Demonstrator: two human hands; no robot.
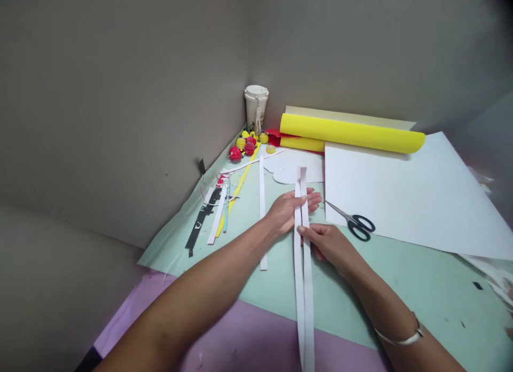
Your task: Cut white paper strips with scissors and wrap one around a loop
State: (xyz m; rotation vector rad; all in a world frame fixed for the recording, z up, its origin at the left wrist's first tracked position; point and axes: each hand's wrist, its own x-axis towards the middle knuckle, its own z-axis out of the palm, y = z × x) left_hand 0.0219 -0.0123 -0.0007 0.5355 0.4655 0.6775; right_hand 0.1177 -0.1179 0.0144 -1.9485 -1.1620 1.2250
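Observation:
Two long white paper strips (306, 276) hang side by side in front of me, their lower ends dropping past the table's near edge. Near their top, my left hand (289, 209) holds them, thumb across the front and fingers behind. Lower down, my right hand (326, 243) pinches the strips between thumb and fingers. To the right of my hands lies a pair of black-handled scissors (358, 226), its tip over a large white sheet (401, 195). Another white strip (262, 211) lies flat on the table, left of my left hand.
A yellow paper roll (352, 133) rests along the back. In the corner stand a lidded paper cup (256, 107) and several red and yellow balls (240, 144). Paper scraps, a black strip (200, 225) and a yellow strip (238, 190) lie on the left of the green cover (276, 286).

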